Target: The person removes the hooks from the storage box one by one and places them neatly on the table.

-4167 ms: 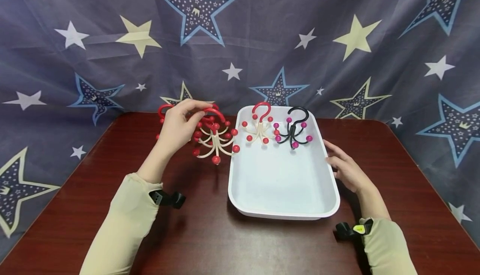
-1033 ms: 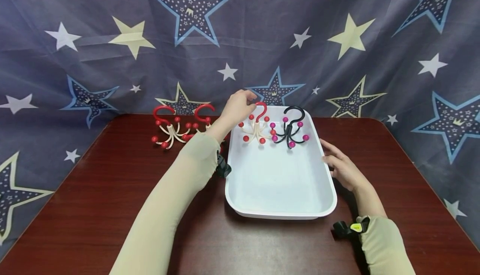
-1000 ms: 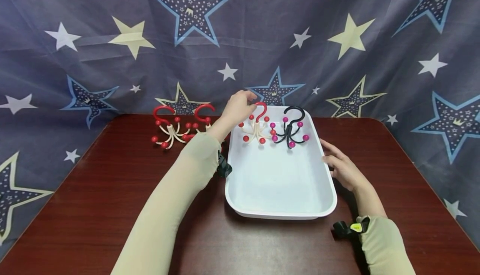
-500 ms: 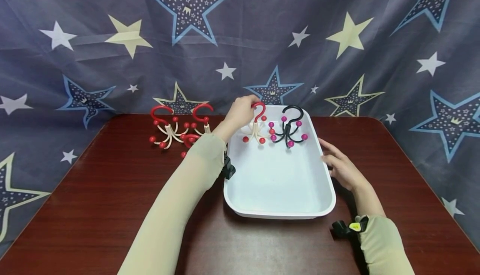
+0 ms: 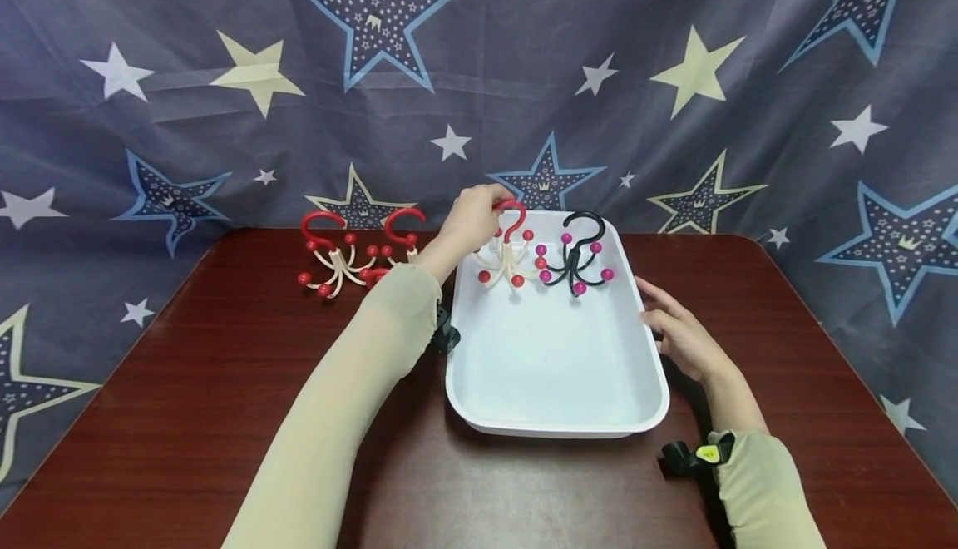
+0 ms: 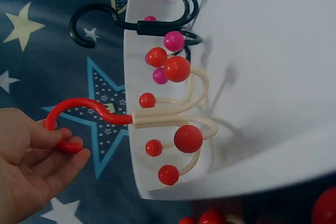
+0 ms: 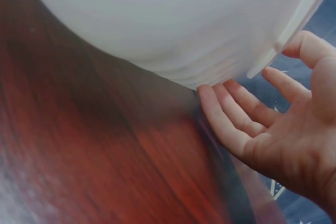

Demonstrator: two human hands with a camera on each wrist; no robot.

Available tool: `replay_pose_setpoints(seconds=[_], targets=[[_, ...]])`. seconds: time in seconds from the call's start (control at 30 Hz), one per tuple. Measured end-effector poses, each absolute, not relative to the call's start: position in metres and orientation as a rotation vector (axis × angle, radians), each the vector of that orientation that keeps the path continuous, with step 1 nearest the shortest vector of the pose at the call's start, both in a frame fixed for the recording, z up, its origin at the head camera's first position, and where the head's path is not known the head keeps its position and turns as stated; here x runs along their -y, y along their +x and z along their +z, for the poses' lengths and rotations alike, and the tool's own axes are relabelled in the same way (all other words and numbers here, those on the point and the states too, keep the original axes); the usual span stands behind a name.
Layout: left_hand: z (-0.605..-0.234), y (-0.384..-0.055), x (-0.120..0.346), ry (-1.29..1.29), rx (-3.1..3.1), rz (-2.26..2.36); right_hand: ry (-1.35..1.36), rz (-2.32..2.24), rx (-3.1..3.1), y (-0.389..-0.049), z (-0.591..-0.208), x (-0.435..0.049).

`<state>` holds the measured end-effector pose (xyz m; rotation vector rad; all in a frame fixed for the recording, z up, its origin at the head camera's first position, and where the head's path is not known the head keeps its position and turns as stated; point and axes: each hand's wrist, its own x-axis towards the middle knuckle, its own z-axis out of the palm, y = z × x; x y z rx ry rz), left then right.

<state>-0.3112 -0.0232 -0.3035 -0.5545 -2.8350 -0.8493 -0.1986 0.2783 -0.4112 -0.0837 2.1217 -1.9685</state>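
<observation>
In the head view my left hand (image 5: 471, 218) pinches the red hook of a cream claw-shaped hanger (image 5: 507, 258) with red ball tips. This hanger stands at the back left of the white tray (image 5: 554, 366). Seen from the left wrist, thumb and fingers of the left hand (image 6: 39, 161) close on the hook's end, and the hanger (image 6: 157, 118) has its arms inside the tray. Beside it is a black hanger (image 5: 574, 259) with magenta balls. My right hand (image 5: 684, 337) rests its extended fingers against the tray's right side; the right wrist view shows these fingertips (image 7: 206, 95) at its outer wall.
On the dark red table (image 5: 187, 383), left of the tray, stand a red-and-cream hanger (image 5: 338, 264) and another like it (image 5: 404, 211), partly hidden by the left arm. Something red shows in front of them. A star-patterned cloth (image 5: 449, 50) hangs behind the table.
Earlier the left hand held another red-and-cream hanger over the table; it let go of that one and moved right to the tray. It now grips the hanger there, which has shifted slightly left.
</observation>
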Motion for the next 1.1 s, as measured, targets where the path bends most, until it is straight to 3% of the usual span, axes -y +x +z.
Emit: replay_pose_setpoints(seconds=[1.1], targets=[[-0.226,-0.290,0.085,-0.659,2.588,-0.781,-0.109,-1.955,-2.136,-0.197,-0.410,-0.277]])
